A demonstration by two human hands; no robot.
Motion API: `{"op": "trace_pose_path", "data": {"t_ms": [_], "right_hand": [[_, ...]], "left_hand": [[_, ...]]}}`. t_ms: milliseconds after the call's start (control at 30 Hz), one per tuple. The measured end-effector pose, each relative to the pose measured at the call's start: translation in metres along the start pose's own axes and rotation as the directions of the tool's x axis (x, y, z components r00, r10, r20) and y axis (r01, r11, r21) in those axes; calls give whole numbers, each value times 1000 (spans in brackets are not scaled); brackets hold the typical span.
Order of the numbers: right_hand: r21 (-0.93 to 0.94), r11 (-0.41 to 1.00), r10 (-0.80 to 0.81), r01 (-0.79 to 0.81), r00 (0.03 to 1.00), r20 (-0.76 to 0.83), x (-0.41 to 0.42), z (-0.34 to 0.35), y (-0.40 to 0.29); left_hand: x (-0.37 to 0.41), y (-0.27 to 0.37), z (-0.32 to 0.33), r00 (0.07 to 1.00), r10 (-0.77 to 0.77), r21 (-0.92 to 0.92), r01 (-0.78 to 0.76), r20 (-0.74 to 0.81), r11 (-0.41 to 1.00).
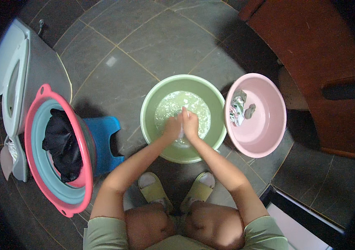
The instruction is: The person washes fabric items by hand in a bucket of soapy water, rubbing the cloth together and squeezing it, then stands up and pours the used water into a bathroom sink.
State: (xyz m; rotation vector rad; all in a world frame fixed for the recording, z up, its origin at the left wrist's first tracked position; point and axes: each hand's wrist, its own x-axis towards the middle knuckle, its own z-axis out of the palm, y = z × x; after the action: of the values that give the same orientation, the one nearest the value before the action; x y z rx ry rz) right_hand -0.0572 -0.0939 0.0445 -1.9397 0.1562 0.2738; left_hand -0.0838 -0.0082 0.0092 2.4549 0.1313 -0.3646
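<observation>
Over the soapy water in a light green plastic basin, my left hand and my right hand are pressed together. Between them shows a small pale item, wet and mostly covered by the fingers; it looks like cloth, but its kind is not clear. White suds float on the water around my hands. The left hand is blurred. Touching or nearly touching the basin's right side is a pink basin, with a white, green and pink patterned cloth and a small grey-green cloth inside.
At left, a coral-rimmed collapsible basin holds black fabric, above a blue plastic stool. A toilet with raised lid stands beyond it. A reddish-brown wooden cabinet occupies the right. My slippers rest on grey floor tiles.
</observation>
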Motion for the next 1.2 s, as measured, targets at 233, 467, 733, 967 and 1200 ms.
{"op": "trace_pose_path", "data": {"t_ms": [233,467,733,967,1200], "right_hand": [[-378,923,-21,67,992,124,50,-47,38],[-602,624,-283,498,862,420,40,-69,27],[-801,340,-120,493,867,483,34,-64,36],[-591,794,29,141,963,269,46,-84,26],[-3,968,222,-250,858,463,58,-70,28]], "left_hand": [[2,-31,-18,954,298,219,-295,19,930],[-2,-10,-44,955,277,364,-222,-108,905],[-3,-18,5,960,274,535,-204,-53,820],[4,-18,-11,988,129,245,-105,-82,964],[24,-48,-24,946,47,-155,4,320,988]]}}
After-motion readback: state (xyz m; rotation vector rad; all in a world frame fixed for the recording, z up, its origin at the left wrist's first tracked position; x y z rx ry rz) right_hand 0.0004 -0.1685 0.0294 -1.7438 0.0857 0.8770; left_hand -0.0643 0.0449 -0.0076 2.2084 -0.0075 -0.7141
